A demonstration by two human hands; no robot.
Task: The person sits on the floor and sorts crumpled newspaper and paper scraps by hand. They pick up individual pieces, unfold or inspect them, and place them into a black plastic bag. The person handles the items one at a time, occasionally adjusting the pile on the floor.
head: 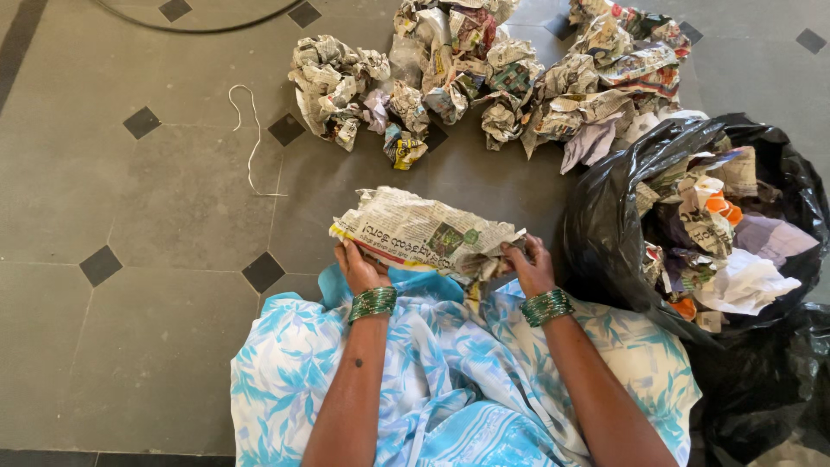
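Two bare hands hold one crumpled sheet of newspaper point(424, 235) just above the lap of a person seated on a grey tiled floor point(156, 207), seen from above. The left hand point(359, 266) grips the sheet's left end, its fingers point(346, 252) curled shut around the paper's near edge. The right hand point(529, 264) pinches the right end, fingers closed on the crumpled corner. Both forearms reach forward from the near edge of the view, and each wrist wears a stack of green bangles point(373, 303). The lap is covered in blue and white leaf-print cloth point(450, 380).

Far beyond the sheet, across a strip of bare floor, lies a pile of crumpled newspaper balls point(484, 73), too many and too tangled to count, spreading from the far centre to the far right. Just right of the right hand sits one open black plastic bag point(605, 225), its mouth filled with more crumpled paper point(718, 233) in white, purple and orange. The bag's near wall stands close beside the right wrist.

One thin white string point(252, 143) lies looped on the floor to the far left, well apart from the hands. One dark cable point(199, 26) curves along the far edge. Small black diamond tiles point(101, 265) dot the floor.
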